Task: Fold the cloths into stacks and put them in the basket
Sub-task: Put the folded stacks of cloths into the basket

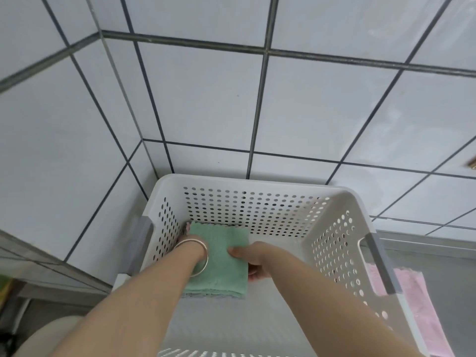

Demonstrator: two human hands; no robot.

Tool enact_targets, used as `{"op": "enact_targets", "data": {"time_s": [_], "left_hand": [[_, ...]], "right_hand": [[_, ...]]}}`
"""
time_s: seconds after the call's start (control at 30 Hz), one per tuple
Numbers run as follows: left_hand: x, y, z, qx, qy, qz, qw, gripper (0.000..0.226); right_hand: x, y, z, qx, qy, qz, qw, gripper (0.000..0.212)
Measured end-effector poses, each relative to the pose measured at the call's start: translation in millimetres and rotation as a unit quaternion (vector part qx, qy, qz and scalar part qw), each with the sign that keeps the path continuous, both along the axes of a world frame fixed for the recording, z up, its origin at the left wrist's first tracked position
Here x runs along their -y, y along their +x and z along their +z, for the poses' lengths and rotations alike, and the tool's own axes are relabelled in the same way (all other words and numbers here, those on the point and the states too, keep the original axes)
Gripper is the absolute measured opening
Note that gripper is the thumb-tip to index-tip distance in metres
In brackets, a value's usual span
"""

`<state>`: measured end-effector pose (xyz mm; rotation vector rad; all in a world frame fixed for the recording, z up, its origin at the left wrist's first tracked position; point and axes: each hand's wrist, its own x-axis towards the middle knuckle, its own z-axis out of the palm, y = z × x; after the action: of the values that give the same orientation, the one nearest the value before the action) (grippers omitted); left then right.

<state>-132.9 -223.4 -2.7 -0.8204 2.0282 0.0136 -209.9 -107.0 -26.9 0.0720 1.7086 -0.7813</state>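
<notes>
Folded green terry cloth stack (219, 261): lowered into white perforated plastic basket (334, 243), far-left corner; right hand (253, 261) pinched its edge, left hand (189, 239) hidden beneath, grip unclear. Best released level.

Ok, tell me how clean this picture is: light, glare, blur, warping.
Head view: soft even light, faint sheen on the wall tiles, no hard shadows; grout lines splay from the wide lens; basket and green cloth reasonably sharp, forearms softer at the bottom edge.

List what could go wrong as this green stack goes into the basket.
1. The folded green stack is held only at its edges by the left hand and right hand; an uneven release may let its layers slide apart.
2. It sits close to the basket left wall, so an edge could catch and unfold.
</notes>
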Motion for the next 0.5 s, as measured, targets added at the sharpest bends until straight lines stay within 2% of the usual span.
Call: {"op": "enact_targets", "data": {"time_s": [0.07,0.1,0.2,0.27,0.33,0.4,0.43,0.5], "left_hand": [[4,3,1,-0.091,0.038,0.151,0.984,0.046],[4,4,2,-0.129,0.05,0.183,0.973,0.043],[0,0,6,-0.247,0.031,0.206,0.946,0.047],[-9,1,16,-0.295,-0.008,0.149,0.944,0.054],[-18,7,23,-0.277,-0.024,0.024,0.96,0.06],[-22,18,18,-0.178,-0.015,-0.087,0.98,0.066],[-22,22,14,-0.136,-0.019,-0.113,0.984,0.07],[-18,27,6,-0.108,-0.012,-0.108,0.988,0.079]], "right_hand": [[1,4,0,-0.027,-0.005,0.005,1.0,0.049],[2,7,1,-0.035,-0.006,0.003,0.999,0.05],[5,9,7,-0.047,-0.003,-0.004,0.999,0.054],[5,9,13,-0.04,0.013,0.004,0.999,0.057],[5,12,24,-0.025,0.059,0.038,0.997,0.059],[5,19,30,-0.013,0.098,0.071,0.993,0.055],[6,23,34,-0.008,0.097,0.085,0.992,0.049],[9,28,35,-0.024,0.074,0.103,0.992,0.04]]}}
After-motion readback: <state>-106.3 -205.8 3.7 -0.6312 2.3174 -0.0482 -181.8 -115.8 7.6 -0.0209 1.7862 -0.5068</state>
